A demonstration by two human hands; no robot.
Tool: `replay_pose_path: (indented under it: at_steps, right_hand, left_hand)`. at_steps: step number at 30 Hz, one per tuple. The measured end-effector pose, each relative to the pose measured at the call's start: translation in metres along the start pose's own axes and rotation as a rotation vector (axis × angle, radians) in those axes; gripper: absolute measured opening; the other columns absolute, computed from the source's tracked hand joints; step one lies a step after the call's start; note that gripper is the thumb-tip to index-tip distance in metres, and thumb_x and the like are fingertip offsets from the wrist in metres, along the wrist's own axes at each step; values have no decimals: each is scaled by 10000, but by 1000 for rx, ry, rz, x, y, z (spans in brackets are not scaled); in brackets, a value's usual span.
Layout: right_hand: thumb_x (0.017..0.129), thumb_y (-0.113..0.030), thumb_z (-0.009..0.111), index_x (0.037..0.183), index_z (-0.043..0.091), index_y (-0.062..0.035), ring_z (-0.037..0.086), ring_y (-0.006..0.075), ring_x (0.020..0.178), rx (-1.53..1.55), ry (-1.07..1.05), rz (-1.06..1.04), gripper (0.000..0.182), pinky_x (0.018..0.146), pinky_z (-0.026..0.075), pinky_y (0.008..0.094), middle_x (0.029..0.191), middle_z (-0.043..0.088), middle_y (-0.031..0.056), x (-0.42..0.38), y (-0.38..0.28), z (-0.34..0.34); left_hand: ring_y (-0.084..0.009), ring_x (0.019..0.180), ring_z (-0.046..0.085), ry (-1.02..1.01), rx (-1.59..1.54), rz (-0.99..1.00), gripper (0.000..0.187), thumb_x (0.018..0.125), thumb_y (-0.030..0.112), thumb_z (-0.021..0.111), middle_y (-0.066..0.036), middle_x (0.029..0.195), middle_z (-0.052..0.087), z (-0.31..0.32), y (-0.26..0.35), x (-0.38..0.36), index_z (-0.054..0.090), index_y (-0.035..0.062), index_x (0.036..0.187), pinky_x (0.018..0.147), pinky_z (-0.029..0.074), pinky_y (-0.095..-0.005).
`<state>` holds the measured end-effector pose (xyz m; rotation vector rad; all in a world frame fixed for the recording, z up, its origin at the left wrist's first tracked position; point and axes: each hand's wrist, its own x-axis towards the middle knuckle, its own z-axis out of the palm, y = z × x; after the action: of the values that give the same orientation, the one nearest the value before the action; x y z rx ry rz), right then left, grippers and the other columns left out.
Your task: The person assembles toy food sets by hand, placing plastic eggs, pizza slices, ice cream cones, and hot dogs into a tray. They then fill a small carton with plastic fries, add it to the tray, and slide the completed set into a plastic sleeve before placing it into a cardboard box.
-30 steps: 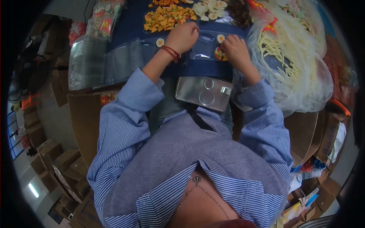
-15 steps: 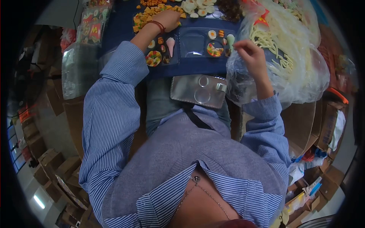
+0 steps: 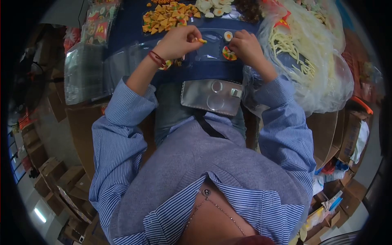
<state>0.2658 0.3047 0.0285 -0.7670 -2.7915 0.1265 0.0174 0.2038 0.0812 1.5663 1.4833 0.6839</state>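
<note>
My left hand (image 3: 179,41), with a red band at the wrist, pinches a small yellow-orange toy pizza slice (image 3: 201,41) over a clear plastic tray (image 3: 209,52). On that tray's right side lie a round miniature pizza (image 3: 228,54) made of slices and a tiny fried egg (image 3: 228,36). Curled fingers of my right hand (image 3: 245,45) touch the pizza's upper right edge; its fingertips are partly hidden. Beneath my left wrist, a second miniature pizza (image 3: 165,65) is mostly covered. Loose toy pizza slices (image 3: 167,18) form a pile beyond my left hand.
White-and-yellow egg pieces (image 3: 214,7) and dark brown pieces (image 3: 247,10) lie at the back. On the right, a clear bag (image 3: 322,61) holds pale strands (image 3: 286,45). Stacked clear trays (image 3: 83,73) stand left. A silvery case (image 3: 211,98) rests at my lap.
My left hand has come back from the slice pile toward the tray, now with a slice between its fingers. My right hand has moved left, onto the pizza's edge.
</note>
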Motion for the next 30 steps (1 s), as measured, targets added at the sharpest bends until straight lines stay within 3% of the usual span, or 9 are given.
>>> replay_pose_path:
  at_steps: [6, 9, 11, 13, 16, 20, 25, 27, 30]
  right_hand:
    - [734, -131, 661, 789, 638, -86, 532, 231, 863, -94, 33, -94, 75, 696, 427, 371, 791, 537, 35, 2, 7, 0]
    - [728, -145, 683, 768, 631, -76, 569, 178, 801, 44, 115, -69, 96, 683, 429, 320, 800, 587, 16, -8, 14, -27]
    - [746, -164, 698, 751, 604, -63, 584, 108, 708, 698, 221, 298, 138, 612, 431, 262, 810, 635, 9, -31, 11, -47]
    - [802, -141, 685, 764, 598, -40, 594, 62, 698, 865, 221, 316, 139, 614, 452, 223, 828, 663, 2, -52, 10, -56]
    - [865, -22, 602, 842, 628, 19, 624, 108, 831, 1412, 237, 426, 54, 759, 484, 217, 868, 650, 19, -97, -14, -80]
    - [834, 22, 621, 1019, 690, -12, 606, 106, 795, 963, 377, 559, 201, 715, 470, 222, 866, 647, 34, -161, -30, -106]
    - [814, -40, 679, 945, 705, -24, 587, 127, 709, 615, 500, 662, 134, 650, 459, 230, 815, 633, 63, -221, -62, -135]
    - [829, -44, 667, 913, 675, -5, 573, 105, 690, 465, 593, 702, 93, 646, 458, 226, 786, 619, 44, -242, -66, -128]
    - [872, -66, 633, 858, 630, -7, 568, 75, 703, 718, 718, 934, 60, 645, 460, 220, 771, 603, 15, -272, -70, -120]
  left_hand:
    - [-52, 639, 543, 45, 48, 90, 161, 831, 149, 673, 10, 712, 581, 42, 9, -3, 595, 17, 883, 591, 447, -211]
    - [-64, 635, 550, 51, 89, 117, 164, 823, 146, 671, -9, 701, 588, 48, 24, -5, 594, 13, 878, 588, 448, -221]
    - [-71, 634, 554, 56, 137, 136, 164, 819, 144, 670, -19, 694, 590, 52, 34, -5, 594, 13, 879, 587, 448, -225]
    - [-86, 628, 560, 83, 137, 219, 158, 810, 130, 670, -29, 694, 594, 60, 43, 0, 595, 11, 882, 586, 450, -234]
    - [-100, 617, 562, -8, 70, 294, 158, 805, 123, 672, -35, 689, 590, 84, 60, 12, 593, 7, 879, 583, 453, -241]
    - [-138, 598, 581, -83, 51, 508, 145, 784, 99, 669, -77, 670, 587, 137, 105, 22, 599, -1, 863, 570, 460, -270]
    - [-204, 607, 600, -226, 79, 578, 155, 760, 119, 672, -122, 690, 598, 207, 153, 29, 614, 8, 852, 577, 475, -307]
    - [-213, 615, 606, -219, 104, 708, 170, 763, 143, 674, -125, 699, 604, 228, 159, 28, 615, 8, 847, 589, 481, -321]
    - [-315, 740, 639, -361, 137, 627, 159, 732, 151, 662, -143, 757, 644, 238, 169, 21, 636, 28, 829, 671, 507, -384]
